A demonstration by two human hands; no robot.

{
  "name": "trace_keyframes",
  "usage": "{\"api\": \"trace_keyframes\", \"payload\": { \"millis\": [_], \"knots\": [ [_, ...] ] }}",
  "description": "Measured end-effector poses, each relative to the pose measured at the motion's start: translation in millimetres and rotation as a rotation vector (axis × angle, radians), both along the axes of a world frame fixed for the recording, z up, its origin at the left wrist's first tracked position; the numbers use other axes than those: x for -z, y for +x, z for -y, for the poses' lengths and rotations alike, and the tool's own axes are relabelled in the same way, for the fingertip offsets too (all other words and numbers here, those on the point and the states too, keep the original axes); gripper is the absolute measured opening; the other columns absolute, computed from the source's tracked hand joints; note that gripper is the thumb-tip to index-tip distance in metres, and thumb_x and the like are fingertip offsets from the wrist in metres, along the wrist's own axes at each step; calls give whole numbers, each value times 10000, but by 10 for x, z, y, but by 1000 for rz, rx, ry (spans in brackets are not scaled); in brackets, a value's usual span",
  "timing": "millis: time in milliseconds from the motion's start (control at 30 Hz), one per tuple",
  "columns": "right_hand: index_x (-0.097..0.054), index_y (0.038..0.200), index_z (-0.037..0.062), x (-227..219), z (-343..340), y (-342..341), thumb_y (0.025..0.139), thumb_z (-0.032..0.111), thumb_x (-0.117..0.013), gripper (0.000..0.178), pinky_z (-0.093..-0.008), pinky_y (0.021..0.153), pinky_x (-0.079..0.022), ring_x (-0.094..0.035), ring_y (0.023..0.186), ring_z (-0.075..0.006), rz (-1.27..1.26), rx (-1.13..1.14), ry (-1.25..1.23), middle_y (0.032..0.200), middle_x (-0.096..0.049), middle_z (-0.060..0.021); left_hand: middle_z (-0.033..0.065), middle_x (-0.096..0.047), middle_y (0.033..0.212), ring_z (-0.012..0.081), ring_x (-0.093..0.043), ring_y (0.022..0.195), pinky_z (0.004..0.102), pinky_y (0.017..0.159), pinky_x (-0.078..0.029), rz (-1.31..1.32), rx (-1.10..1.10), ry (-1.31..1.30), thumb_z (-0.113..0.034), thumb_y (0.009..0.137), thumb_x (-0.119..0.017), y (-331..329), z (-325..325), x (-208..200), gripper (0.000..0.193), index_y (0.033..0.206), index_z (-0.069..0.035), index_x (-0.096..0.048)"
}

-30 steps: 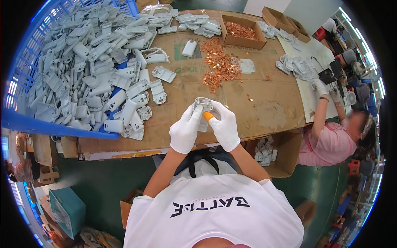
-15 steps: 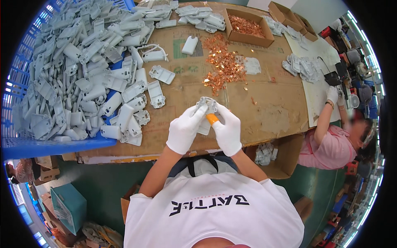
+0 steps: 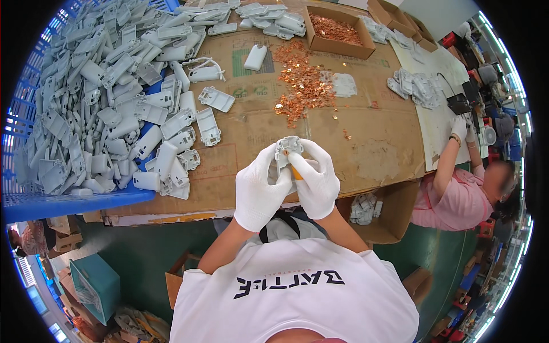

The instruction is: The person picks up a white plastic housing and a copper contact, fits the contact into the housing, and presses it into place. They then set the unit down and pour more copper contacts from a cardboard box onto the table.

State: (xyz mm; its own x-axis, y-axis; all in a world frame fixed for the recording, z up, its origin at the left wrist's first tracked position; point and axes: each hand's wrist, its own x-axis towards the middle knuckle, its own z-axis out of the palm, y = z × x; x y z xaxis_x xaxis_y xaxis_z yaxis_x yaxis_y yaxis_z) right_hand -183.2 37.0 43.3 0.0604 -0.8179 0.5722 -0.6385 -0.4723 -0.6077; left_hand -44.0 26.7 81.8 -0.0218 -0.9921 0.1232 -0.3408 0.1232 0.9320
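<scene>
A light grey plastic housing (image 3: 289, 147) is held up over the near edge of the table, its hollow side with clips facing up. My left hand (image 3: 257, 186), in a white glove, grips its left side. My gloved right hand (image 3: 318, 180) closes round the right side, a digit pressed into the hollow beside a small coppery spot. Something orange (image 3: 297, 173) shows between the hands; I cannot tell whether it is a wrap or a handle. Past them lies a heap of small copper metal pieces (image 3: 302, 86) on the cardboard-covered table (image 3: 251, 120).
A blue crate (image 3: 86, 200) full of grey housings stands at left, with loose housings (image 3: 209, 127) beside it. At the back sits a cardboard box of copper pieces (image 3: 337, 50). An open box (image 3: 394, 214) is below the right table edge. A co-worker (image 3: 457, 197) works at right.
The housing has turned more upright in my hands, and my right hand has closed in on its hollow. The view has shifted slightly.
</scene>
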Motion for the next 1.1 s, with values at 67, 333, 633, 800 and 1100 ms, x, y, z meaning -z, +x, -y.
{"api": "trace_keyframes", "payload": {
  "millis": [67,333,633,800,1100],
  "knots": [
    [-675,1162,100,-4,-6,-7,723,-64,-699,469,-297,728,-593,-730,942,-248,14,-6,-22,1313,-553,-126,136,-724,908,153,-725,825,277,737,-550,-13,16,33,-18,827,-643,-7,-21,-28,381,1207,2,-632],
    [-684,1146,114,-59,-87,28,709,-44,-715,466,-290,702,-579,-719,882,-211,-74,-14,-16,1279,-552,-93,164,-732,921,172,-735,868,292,749,-556,-6,5,51,-22,840,-628,48,-114,29,361,1198,21,-636],
    [-694,1150,64,-136,-155,5,716,36,-725,437,-315,689,-568,-681,856,-246,-232,26,-155,1180,-620,-98,135,-745,941,111,-711,882,262,765,-555,-126,66,119,8,848,-625,20,-159,-38,366,1213,27,-638],
    [-692,1170,62,-275,-172,32,726,46,-728,445,-322,715,-576,-687,892,-253,-289,-41,-77,1207,-633,-116,198,-698,883,161,-715,734,296,669,-545,-217,-36,31,-26,872,-617,24,-193,105,352,1223,-19,-646],
    [-699,1133,88,-116,-208,49,772,-27,-709,379,-341,821,-548,-655,989,-274,-247,47,-81,1179,-609,-103,246,-672,918,343,-703,785,358,676,-545,-221,-24,25,-58,896,-607,52,-280,84,372,1262,0,-580]
  ]
}}
